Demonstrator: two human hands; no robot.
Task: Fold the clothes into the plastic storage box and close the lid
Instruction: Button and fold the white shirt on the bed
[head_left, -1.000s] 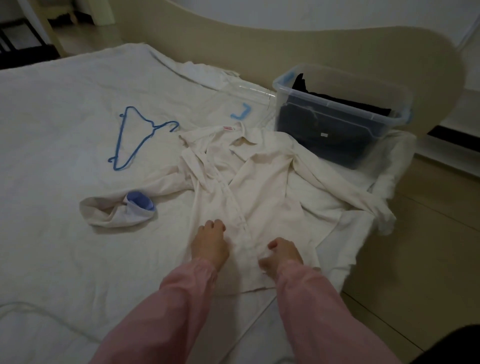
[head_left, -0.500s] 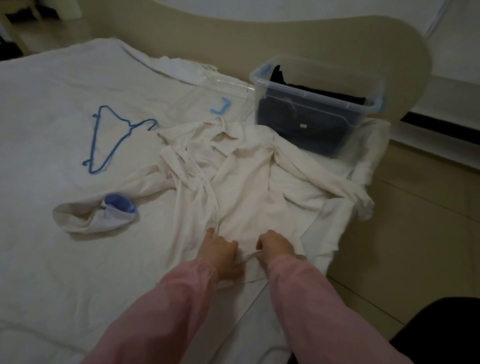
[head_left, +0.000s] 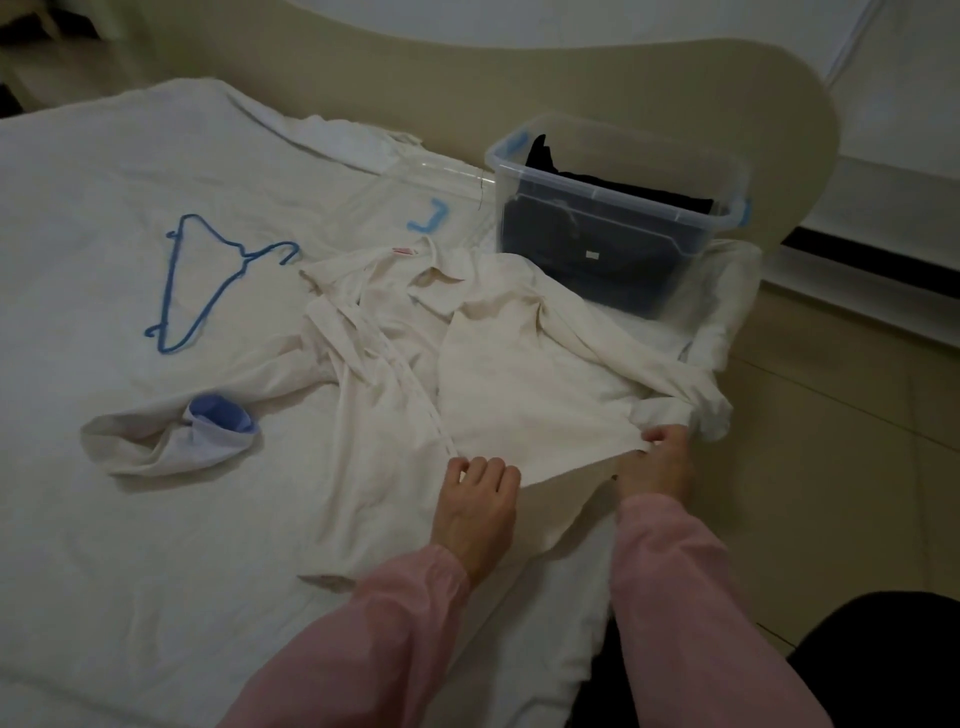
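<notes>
Both forearms reach forward in pink sleeves (head_left: 395, 623), close to parallel. Left hand (head_left: 475, 499): back up, knuckles raised, fingers curled under, so it is hidden whether the tips grip cloth. Right hand (head_left: 657, 462): beyond the left fingers and to their right, thumb and fingertips pinching the hem of the shirt (head_left: 519, 374).

A home bedroom: a white-sheeted bed (head_left: 156, 519), a curved beige headboard (head_left: 623, 88) along its far edge, a blue clothes hanger (head_left: 244, 257) and a clothes-filled plastic storage box (head_left: 613, 200) on it, tiled floor (head_left: 831, 467) beside it.
</notes>
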